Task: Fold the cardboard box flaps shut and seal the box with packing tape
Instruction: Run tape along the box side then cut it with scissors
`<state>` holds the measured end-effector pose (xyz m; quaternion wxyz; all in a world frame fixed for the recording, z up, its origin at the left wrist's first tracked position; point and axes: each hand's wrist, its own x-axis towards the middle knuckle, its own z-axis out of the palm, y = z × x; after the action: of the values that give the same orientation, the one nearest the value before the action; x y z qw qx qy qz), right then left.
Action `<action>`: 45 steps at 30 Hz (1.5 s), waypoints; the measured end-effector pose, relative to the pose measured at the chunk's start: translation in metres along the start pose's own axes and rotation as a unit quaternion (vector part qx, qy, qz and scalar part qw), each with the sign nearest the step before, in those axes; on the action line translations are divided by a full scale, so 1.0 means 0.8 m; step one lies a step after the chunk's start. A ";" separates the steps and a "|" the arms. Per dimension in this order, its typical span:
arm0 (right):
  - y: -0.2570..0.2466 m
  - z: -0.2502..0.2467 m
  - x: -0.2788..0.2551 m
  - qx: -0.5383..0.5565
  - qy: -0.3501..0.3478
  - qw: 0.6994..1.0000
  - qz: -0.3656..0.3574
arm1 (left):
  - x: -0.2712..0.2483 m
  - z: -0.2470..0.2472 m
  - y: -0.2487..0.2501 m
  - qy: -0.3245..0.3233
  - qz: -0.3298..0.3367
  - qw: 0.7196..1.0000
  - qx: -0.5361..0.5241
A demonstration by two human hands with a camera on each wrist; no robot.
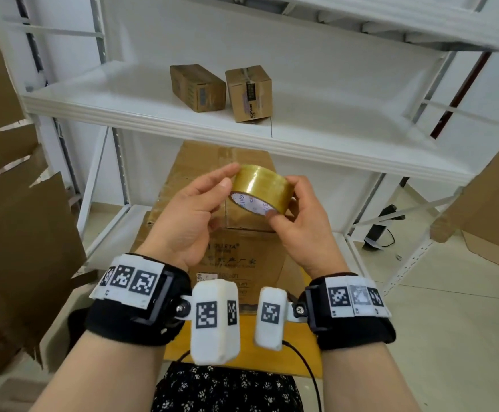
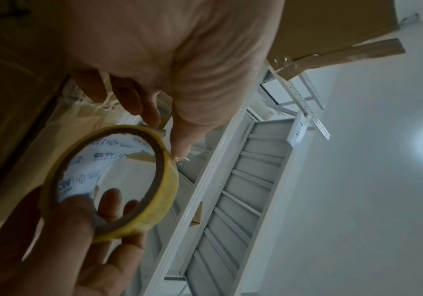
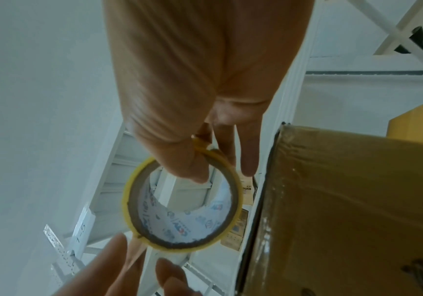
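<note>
A roll of yellowish clear packing tape (image 1: 260, 185) with a printed white core is held in the air over the brown cardboard box (image 1: 236, 254), whose top flaps lie shut under old tape. My right hand (image 1: 286, 203) grips the roll with its thumb inside the core and its fingers round the outside. My left hand (image 1: 229, 176) pinches the roll's left side, index finger on top and thumb on the near face. The left wrist view shows the roll (image 2: 164, 192) below my fingertips (image 2: 154, 120). In the right wrist view the roll (image 3: 129, 200) hangs beside the box (image 3: 344, 200).
A white metal shelf (image 1: 242, 138) runs just above and behind the box, with two small cardboard boxes (image 1: 197, 87) (image 1: 249, 93) on it. Flattened cardboard stands at the left (image 1: 19, 218) and right (image 1: 485, 197). The box rests on a yellow wooden surface (image 1: 289, 346).
</note>
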<state>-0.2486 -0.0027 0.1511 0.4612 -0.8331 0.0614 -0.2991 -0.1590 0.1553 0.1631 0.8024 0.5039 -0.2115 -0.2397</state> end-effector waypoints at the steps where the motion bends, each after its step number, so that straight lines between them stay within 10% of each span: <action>1: 0.000 -0.001 0.000 0.005 -0.003 1.000 -0.004 | 0.000 0.001 0.001 0.014 0.013 1.000 0.001; 17: 0.001 -0.004 -0.004 0.078 0.066 0.994 0.035 | -0.006 -0.007 -0.001 0.041 -0.004 0.998 -0.057; 37: -0.016 0.020 0.002 0.171 0.092 0.981 -0.024 | -0.010 -0.079 0.013 0.208 0.052 0.969 0.123; 43: 0.005 -0.035 0.006 0.466 0.207 0.860 0.003 | -0.018 -0.158 0.029 0.327 0.069 0.934 0.124; 45: 0.014 -0.062 0.007 0.396 0.277 0.875 -0.018 | -0.029 -0.174 0.036 0.303 0.053 0.943 0.128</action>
<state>-0.2695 -0.0475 0.1645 0.7114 -0.4649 0.0477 -0.5249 -0.0914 0.2783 0.1310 0.7686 0.6396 -0.0138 -0.0040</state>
